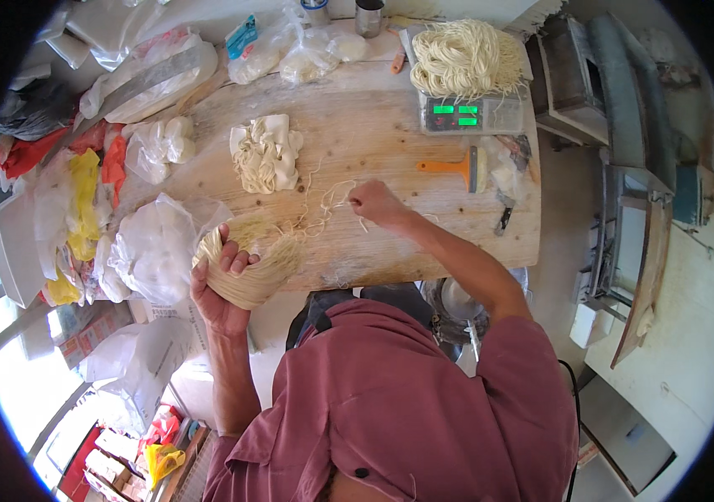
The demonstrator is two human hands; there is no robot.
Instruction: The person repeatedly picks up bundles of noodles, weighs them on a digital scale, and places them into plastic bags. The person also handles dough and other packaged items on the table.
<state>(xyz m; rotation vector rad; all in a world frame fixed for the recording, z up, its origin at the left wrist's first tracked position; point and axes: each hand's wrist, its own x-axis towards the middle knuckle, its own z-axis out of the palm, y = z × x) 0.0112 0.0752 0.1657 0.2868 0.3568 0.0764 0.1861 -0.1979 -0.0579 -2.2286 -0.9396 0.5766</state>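
Observation:
My left hand (228, 288) grips a thick bundle of fresh noodles (250, 270) over the table's near left edge, its fingers wrapped around one end. The bundle's loose ends fan out to the right above the wooden tabletop (369, 150). Thin loose noodle strands (325, 210) trail from there across the wood. Above them my right hand (379, 204) is closed, and strands run into its fingers. Beyond my left hand lies a small heap of dough scraps and dough sheet (267, 154).
A digital scale (501, 117) at the far right bears a large noodle pile (463, 59). Near it lie an orange-handled scraper (451, 167) and a dark-handled knife (503, 221). Plastic bags (153, 248) crowd the left side. A metal cup (369, 17) stands at the back.

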